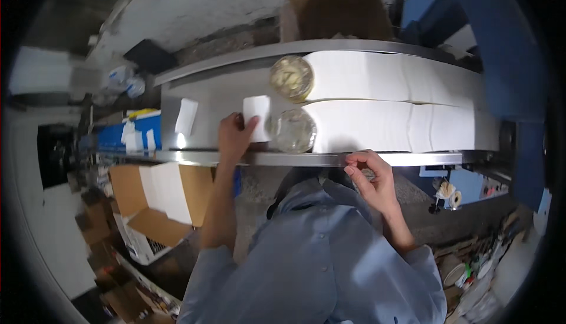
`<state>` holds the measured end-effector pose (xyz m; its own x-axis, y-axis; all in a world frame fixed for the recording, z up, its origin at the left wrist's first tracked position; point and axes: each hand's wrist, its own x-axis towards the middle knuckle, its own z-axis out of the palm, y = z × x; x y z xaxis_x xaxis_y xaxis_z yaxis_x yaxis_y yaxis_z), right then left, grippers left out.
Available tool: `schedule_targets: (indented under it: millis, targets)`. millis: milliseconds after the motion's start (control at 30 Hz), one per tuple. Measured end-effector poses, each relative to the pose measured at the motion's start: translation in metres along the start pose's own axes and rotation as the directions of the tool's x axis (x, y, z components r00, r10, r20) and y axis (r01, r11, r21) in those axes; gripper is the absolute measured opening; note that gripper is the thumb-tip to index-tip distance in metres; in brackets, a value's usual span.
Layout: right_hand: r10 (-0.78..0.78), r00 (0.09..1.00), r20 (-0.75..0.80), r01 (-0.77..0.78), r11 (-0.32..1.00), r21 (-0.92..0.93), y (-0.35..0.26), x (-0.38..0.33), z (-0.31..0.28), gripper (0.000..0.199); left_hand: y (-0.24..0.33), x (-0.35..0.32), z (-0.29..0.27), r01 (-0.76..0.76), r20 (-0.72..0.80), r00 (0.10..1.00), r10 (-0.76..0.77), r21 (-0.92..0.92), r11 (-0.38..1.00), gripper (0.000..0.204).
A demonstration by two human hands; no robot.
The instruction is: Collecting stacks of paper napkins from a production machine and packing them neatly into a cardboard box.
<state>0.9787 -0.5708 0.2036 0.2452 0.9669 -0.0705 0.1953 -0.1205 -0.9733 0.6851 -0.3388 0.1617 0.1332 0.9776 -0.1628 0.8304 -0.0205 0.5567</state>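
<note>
My left hand is over the steel worktop, thumb and forefinger apart. Its thumb tip overlaps the near left edge of a small white rectangular piece, which looks like paper; I cannot tell if it presses on it. My right hand hovers at the worktop's front edge, fingers loosely curled, a small gap between thumb and forefinger and nothing visible between them. Two long rows of packed white sheets, a far row and a near row, lie to the right. A yellowish round block and a clear round block stand against their left ends.
Another white piece lies on the steel worktop at left. Raised metal rails run along its front and back. An open cardboard box is below left, a brown carton behind. Blue machine parts stand at right.
</note>
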Motion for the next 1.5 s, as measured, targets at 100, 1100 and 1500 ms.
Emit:
schedule_targets:
  millis: [100, 1100, 1500]
  targets:
    - [-0.115, 0.982, 0.147, 0.121, 0.992, -0.035, -0.014, 0.017, 0.02, 0.019, 0.006, -0.002, 0.018, -0.064, -0.145, 0.985, 0.095, 0.208, 0.976, 0.058]
    - [0.341, 0.94, -0.022, -0.303, 0.802, -0.515, -0.072, 0.012, 0.299, 0.015, -0.652, 0.228, -0.257, 0.635, -0.199, 0.771, -0.606, 0.324, 0.701, 0.05]
    - [0.401, 0.916, -0.027, -0.337, 0.731, -0.593, -0.06, 0.031, 0.317, 0.01, -0.714, 0.265, -0.282, 0.693, 0.054, 0.625, -0.779, 0.42, 0.586, 0.086]
